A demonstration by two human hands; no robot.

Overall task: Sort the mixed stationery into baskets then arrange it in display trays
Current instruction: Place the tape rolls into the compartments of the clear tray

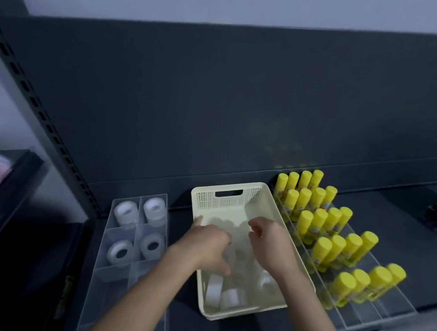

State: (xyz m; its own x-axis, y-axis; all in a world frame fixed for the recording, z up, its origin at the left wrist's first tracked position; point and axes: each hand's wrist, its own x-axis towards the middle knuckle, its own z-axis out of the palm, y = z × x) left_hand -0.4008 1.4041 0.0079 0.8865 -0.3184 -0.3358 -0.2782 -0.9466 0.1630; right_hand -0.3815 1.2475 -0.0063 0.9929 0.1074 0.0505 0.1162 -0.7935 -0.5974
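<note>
The tape rolls (214, 287) lie loose in a cream perforated basket (225, 199) that stands in the middle of a dark shelf (382, 214); several white and translucent rolls crowd its near end and more lie blurred under the hands. Both bare hands reach down into the basket from the near side. The left grip (209, 246) hangs over the rolls with one finger stretched toward the basket's left wall and the thumb pointing down at the pile; whether it is grasping a roll cannot be told through the blur. The right grip (271, 245) sits just beside it, fingers curled inward above the rolls, and again it is unclear whether they close on anything. Just left of the basket stands a clear divided tray (110, 301) with four tape rolls in its far compartments, one per compartment, two behind (126, 211) and two in front (121, 253), while the near compartments hold none. Right of the basket, touching or nearly touching its wall, is a clear tiered stand (384, 314) filled with yellow glue sticks (323, 249), leaning in rows on each step. Behind everything rises a dark back panel (218, 99), with a slotted upright (44, 116) slanting down its left side.
</note>
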